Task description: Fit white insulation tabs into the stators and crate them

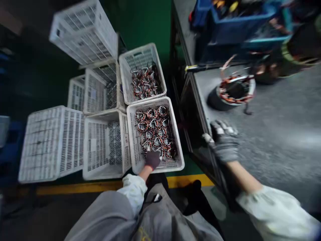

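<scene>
My left hand (152, 159), in a dark glove with pale fingertips, reaches into the near end of a white plastic crate (179, 157). Its fingers are closed on a wire-wound motor stator (159, 153) there, though the grip is partly hidden. Rows of similar stators with orange, white and black wires fill this crate. My right hand (226, 142), in a grey-striped glove, lies on the edge of the grey worktable (278, 124), fingers stretched and thumb apart, holding nothing. Beyond it on the table stands a larger wound stator (235, 90) with copper windings and a pale rim.
Another white crate (140, 53) of stators adjoins the first on its far side. More white crates (105, 147) stand at the left, some stacked. Blue bins (240, 26) occupy the table's back. A dark tool with a yellow tip (194, 68) juts over the table edge.
</scene>
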The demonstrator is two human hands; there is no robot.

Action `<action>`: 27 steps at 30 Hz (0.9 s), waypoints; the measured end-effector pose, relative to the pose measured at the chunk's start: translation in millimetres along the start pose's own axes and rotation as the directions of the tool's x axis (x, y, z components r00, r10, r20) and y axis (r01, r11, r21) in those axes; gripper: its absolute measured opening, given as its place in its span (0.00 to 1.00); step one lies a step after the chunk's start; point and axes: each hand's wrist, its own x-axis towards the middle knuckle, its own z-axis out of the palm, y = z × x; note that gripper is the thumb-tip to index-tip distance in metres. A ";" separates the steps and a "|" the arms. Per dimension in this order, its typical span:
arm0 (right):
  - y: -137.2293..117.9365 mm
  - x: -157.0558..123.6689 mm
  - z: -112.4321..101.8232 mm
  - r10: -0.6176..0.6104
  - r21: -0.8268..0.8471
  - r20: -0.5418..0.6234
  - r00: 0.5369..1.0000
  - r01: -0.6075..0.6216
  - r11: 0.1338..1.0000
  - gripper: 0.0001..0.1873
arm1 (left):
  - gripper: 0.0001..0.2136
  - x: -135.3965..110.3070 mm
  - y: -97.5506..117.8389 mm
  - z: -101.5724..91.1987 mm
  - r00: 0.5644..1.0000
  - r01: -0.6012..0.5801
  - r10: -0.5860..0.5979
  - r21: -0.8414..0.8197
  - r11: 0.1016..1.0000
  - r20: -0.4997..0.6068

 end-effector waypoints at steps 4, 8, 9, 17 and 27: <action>-16.2 -12.7 7.4 0.010 0.232 -0.011 1.000 -0.007 0.973 0.27 | 0.15 -101.5 76.2 7.9 0.999 -0.003 0.004 -0.007 1.000 0.034; -6.9 -78.4 -10.4 -0.184 0.397 0.132 0.974 0.118 0.910 0.26 | 0.17 -182.1 168.5 16.9 0.996 -0.057 0.056 0.006 0.998 0.068; 1.7 -95.6 -17.8 -0.228 0.414 0.162 0.960 0.144 0.899 0.26 | 0.18 -195.9 190.2 18.6 0.994 -0.076 0.075 0.019 0.997 0.076; 124.4 -130.4 -82.3 -0.267 0.331 0.298 0.916 0.163 0.929 0.31 | 0.22 -205.7 281.4 2.0 0.977 -0.193 0.202 0.116 0.974 -0.073; 282.8 -91.0 -118.9 0.005 0.164 0.334 0.942 -0.064 0.984 0.31 | 0.21 -103.9 392.1 -78.1 0.889 -0.347 0.342 0.038 0.937 -0.306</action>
